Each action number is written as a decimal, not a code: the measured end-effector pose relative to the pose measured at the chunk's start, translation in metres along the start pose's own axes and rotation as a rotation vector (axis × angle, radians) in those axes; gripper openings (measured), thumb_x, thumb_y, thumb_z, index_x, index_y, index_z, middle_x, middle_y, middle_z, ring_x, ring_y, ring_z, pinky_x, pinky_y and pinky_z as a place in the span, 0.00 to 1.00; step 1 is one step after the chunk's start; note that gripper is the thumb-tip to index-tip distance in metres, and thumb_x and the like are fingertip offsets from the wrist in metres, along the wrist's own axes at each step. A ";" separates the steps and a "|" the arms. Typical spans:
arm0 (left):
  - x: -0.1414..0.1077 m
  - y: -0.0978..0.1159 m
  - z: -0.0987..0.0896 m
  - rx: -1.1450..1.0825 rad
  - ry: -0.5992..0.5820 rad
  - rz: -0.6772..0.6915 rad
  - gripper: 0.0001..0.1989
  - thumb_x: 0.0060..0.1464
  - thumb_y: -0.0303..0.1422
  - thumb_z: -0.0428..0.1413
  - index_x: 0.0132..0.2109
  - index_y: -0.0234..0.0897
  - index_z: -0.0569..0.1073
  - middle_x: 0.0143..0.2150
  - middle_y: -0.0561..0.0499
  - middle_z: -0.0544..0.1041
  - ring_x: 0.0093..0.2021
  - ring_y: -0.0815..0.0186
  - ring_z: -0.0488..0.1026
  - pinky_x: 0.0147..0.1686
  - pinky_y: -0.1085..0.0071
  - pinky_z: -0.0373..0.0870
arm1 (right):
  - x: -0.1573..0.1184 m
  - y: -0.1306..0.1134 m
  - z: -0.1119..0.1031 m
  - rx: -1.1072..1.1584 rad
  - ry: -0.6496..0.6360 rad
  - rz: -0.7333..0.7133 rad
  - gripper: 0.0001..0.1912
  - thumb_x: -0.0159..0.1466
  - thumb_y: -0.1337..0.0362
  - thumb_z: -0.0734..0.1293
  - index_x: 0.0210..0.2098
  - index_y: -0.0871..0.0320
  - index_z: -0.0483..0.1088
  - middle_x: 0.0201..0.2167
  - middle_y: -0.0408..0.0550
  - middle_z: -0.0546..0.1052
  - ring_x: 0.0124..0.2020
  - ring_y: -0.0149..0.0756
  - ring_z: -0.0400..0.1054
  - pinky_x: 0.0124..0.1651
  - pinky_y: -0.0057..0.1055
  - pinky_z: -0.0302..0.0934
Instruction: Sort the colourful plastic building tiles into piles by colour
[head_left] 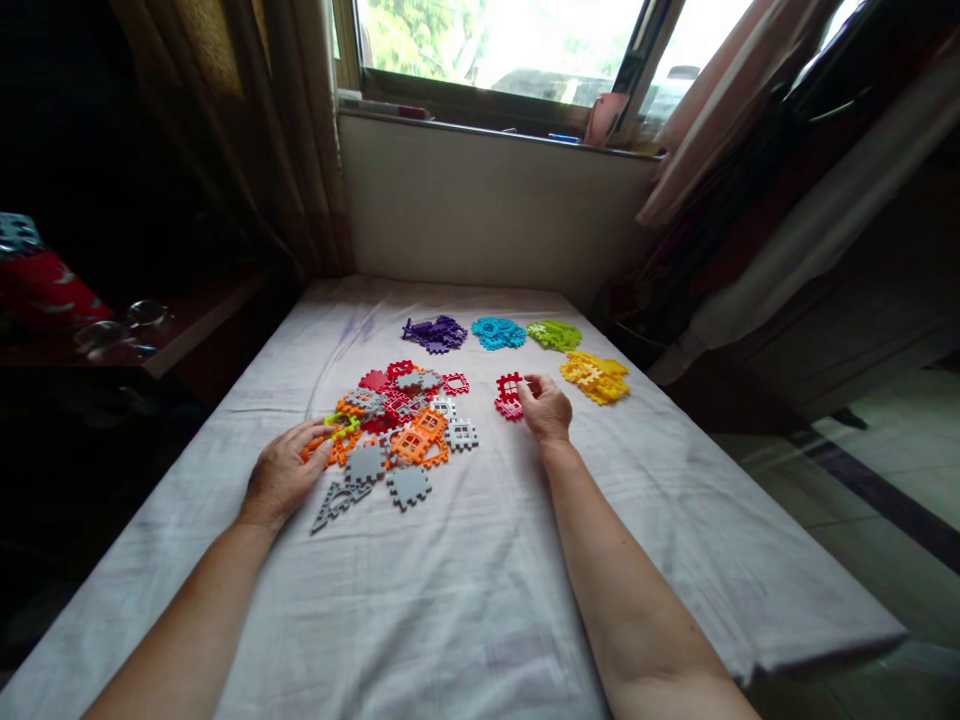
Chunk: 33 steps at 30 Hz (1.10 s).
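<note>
My left hand [287, 468] is at the left side of a mixed heap of plastic interlocking tiles, its thumb and fingertips closed at a small lime-green tile [346, 426]. Under and beside those fingers lie orange tiles [411, 444]. Grey tiles [365, 463] and red tiles [375, 380] make up the rest of the heap. To the right of it, my right hand [547, 408] pinches a red window-shaped tile [508, 386] by its right edge. A second red tile [509, 409] shows just below the pinched one; whether they touch I cannot tell.
Farther back are piles of purple tiles [436, 334], blue tiles [499, 333] and lime-green tiles [555, 335]. A yellow pile [596, 377] lies to the right of my right hand. A white cloth [450, 620] covers the table. Glasses [148, 315] stand on a side surface at left.
</note>
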<state>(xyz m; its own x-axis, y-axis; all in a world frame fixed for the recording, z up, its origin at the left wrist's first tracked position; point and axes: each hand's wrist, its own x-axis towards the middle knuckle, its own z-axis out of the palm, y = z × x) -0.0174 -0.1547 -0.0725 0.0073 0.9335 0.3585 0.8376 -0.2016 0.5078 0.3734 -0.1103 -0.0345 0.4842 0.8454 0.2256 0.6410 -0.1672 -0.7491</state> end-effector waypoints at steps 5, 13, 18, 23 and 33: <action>0.000 -0.001 0.000 0.004 0.005 0.002 0.20 0.54 0.45 0.50 0.42 0.41 0.81 0.54 0.46 0.81 0.55 0.56 0.77 0.61 0.60 0.70 | 0.014 0.026 -0.003 -0.095 0.046 0.044 0.07 0.64 0.60 0.65 0.38 0.49 0.76 0.36 0.47 0.81 0.41 0.43 0.74 0.46 0.40 0.63; -0.001 0.000 0.000 0.019 -0.002 0.001 0.19 0.55 0.45 0.50 0.43 0.42 0.81 0.54 0.47 0.81 0.55 0.57 0.76 0.60 0.61 0.70 | 0.002 0.030 0.005 -0.237 0.084 -0.133 0.13 0.66 0.62 0.62 0.44 0.56 0.77 0.47 0.57 0.78 0.51 0.53 0.67 0.53 0.46 0.58; -0.001 0.001 0.000 0.024 -0.007 -0.001 0.19 0.55 0.45 0.50 0.43 0.43 0.80 0.55 0.48 0.80 0.55 0.57 0.76 0.60 0.61 0.70 | -0.024 -0.008 0.027 -0.218 -0.081 -0.422 0.12 0.67 0.66 0.63 0.44 0.55 0.78 0.48 0.53 0.79 0.52 0.46 0.68 0.57 0.42 0.57; -0.001 0.001 0.000 0.036 -0.029 -0.006 0.20 0.55 0.45 0.49 0.44 0.41 0.81 0.56 0.46 0.80 0.57 0.55 0.75 0.61 0.59 0.69 | -0.053 -0.057 0.061 -0.184 -0.378 -0.703 0.14 0.68 0.63 0.64 0.51 0.52 0.76 0.54 0.48 0.78 0.56 0.42 0.66 0.60 0.39 0.57; -0.002 0.002 0.000 0.046 -0.033 0.010 0.19 0.56 0.44 0.50 0.45 0.42 0.81 0.56 0.47 0.80 0.57 0.55 0.76 0.61 0.58 0.69 | -0.064 -0.069 0.076 -0.271 -0.484 -0.782 0.17 0.67 0.55 0.68 0.52 0.54 0.76 0.53 0.50 0.79 0.58 0.45 0.64 0.61 0.42 0.53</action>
<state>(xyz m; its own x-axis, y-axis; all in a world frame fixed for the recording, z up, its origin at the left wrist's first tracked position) -0.0159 -0.1567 -0.0720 0.0328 0.9410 0.3367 0.8617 -0.1973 0.4674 0.2534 -0.1144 -0.0448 -0.3989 0.8751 0.2741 0.8237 0.4733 -0.3122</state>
